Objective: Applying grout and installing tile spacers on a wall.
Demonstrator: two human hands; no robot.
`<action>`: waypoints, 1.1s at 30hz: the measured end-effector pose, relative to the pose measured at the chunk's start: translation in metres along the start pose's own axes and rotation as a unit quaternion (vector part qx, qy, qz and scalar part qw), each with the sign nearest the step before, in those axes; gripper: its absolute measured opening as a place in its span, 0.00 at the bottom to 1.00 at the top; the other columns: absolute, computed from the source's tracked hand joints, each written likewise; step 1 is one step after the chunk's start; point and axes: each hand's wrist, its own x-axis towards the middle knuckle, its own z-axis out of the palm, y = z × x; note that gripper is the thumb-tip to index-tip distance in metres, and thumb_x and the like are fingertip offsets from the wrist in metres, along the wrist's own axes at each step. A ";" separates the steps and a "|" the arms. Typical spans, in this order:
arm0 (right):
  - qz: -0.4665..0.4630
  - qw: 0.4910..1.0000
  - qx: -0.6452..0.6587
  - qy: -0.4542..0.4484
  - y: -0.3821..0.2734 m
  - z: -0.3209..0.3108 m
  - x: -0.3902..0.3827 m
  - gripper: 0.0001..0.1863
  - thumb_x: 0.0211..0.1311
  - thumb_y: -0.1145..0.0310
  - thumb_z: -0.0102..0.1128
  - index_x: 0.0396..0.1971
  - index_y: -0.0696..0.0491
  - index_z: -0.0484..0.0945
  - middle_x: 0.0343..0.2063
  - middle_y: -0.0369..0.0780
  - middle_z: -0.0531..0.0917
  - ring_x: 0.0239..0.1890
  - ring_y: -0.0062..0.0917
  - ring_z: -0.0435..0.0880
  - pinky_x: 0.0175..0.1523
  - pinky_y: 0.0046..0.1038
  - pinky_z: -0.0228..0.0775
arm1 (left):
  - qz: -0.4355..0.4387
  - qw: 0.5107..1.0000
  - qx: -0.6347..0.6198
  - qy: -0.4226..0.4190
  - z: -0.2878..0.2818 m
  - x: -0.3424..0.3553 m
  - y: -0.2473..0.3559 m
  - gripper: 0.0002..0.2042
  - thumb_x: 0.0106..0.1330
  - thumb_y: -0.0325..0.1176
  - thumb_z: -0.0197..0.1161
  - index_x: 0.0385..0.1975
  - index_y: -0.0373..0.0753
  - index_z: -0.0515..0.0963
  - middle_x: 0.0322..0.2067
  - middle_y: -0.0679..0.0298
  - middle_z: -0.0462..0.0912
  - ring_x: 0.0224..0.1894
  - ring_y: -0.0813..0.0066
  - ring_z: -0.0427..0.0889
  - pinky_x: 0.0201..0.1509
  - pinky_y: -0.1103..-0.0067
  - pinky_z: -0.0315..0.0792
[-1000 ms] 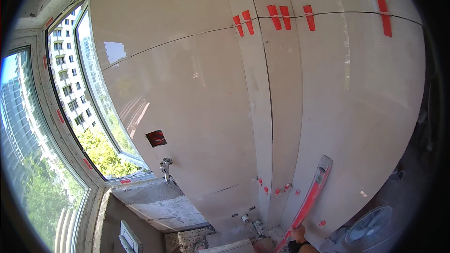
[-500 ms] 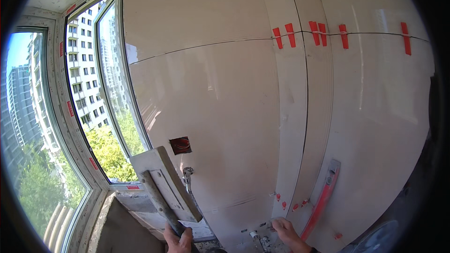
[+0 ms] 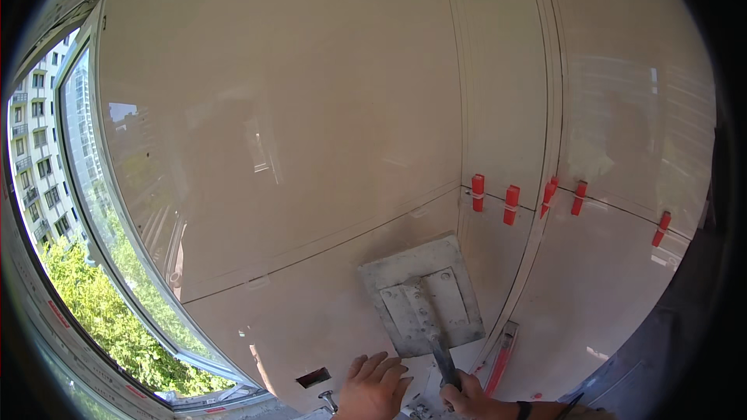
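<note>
Ahead of both hands stands the tiled wall (image 3: 311,109), glossy and unbroken; no passage forward. The left hand (image 3: 372,387) lies flat against it, so room remains only along the surface, upward and to the left, until the window frame (image 3: 117,264) closes that side. Just left of the left hand a rectangular cut-out (image 3: 313,377) opens in the tile, with a metal fitting (image 3: 330,400) projecting below it. The right hand (image 3: 467,398) grips the handle of a grey square float (image 3: 424,295), whose plate occupies the wall directly above both hands. Right of the right hand a red level (image 3: 498,362) leans in the corner. Red tile clips (image 3: 510,204) protrude from the joints higher up.
</note>
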 end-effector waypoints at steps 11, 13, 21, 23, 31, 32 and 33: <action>0.129 0.961 0.037 0.241 -0.123 -0.101 -0.001 0.20 0.65 0.54 0.54 0.28 0.58 0.70 0.14 0.34 0.73 0.14 0.16 0.70 0.21 0.24 0.63 | 0.015 0.969 0.247 -0.007 -0.109 0.247 -0.006 0.34 0.47 0.42 0.73 0.56 0.40 0.70 0.64 0.53 0.61 0.68 0.50 0.56 0.67 0.50 0.50; 0.129 0.962 0.015 0.239 -0.136 -0.114 -0.001 0.18 0.66 0.56 0.53 0.28 0.58 0.70 0.14 0.34 0.72 0.15 0.16 0.69 0.21 0.24 0.62 | 0.045 0.941 0.332 -0.052 -0.098 0.269 -0.019 0.36 0.49 0.46 0.72 0.60 0.43 0.68 0.67 0.56 0.57 0.70 0.52 0.51 0.69 0.50 0.45; -0.012 0.939 0.264 0.220 -0.130 -0.133 0.028 0.20 0.67 0.52 0.44 0.28 0.56 0.68 0.14 0.35 0.69 0.16 0.19 0.67 0.20 0.24 0.59 | 0.037 0.935 0.344 -0.078 -0.078 0.272 -0.023 0.35 0.53 0.50 0.67 0.63 0.49 0.66 0.69 0.58 0.54 0.71 0.55 0.50 0.68 0.47 0.43; -0.005 0.935 0.269 0.230 -0.129 -0.132 0.042 0.21 0.67 0.50 0.44 0.28 0.56 0.68 0.14 0.35 0.68 0.16 0.19 0.67 0.21 0.23 0.59 | 0.025 0.938 0.336 -0.082 -0.078 0.273 -0.023 0.34 0.53 0.49 0.67 0.62 0.49 0.67 0.69 0.57 0.55 0.70 0.54 0.51 0.68 0.46 0.43; -0.111 0.949 0.248 0.160 -0.140 -0.135 0.131 0.27 0.66 0.43 0.45 0.28 0.57 0.66 0.15 0.33 0.69 0.15 0.14 0.65 0.21 0.22 0.59 | 0.015 0.919 0.392 -0.032 -0.113 0.245 -0.023 0.33 0.49 0.48 0.69 0.57 0.45 0.72 0.64 0.53 0.63 0.66 0.51 0.59 0.65 0.45 0.47; -0.128 0.947 0.249 0.160 -0.152 -0.135 0.147 0.27 0.66 0.43 0.45 0.28 0.57 0.66 0.15 0.33 0.69 0.15 0.14 0.65 0.21 0.22 0.59 | -0.004 0.920 0.390 -0.030 -0.121 0.233 -0.023 0.33 0.48 0.49 0.70 0.56 0.44 0.73 0.63 0.52 0.64 0.66 0.50 0.60 0.65 0.44 0.47; -0.166 0.938 0.257 0.163 -0.169 -0.136 0.166 0.29 0.65 0.40 0.44 0.30 0.57 0.66 0.15 0.33 0.69 0.15 0.14 0.65 0.20 0.21 0.59 | -0.023 0.920 0.391 -0.022 -0.126 0.221 -0.028 0.34 0.47 0.50 0.70 0.56 0.44 0.73 0.62 0.51 0.65 0.65 0.49 0.61 0.64 0.43 0.47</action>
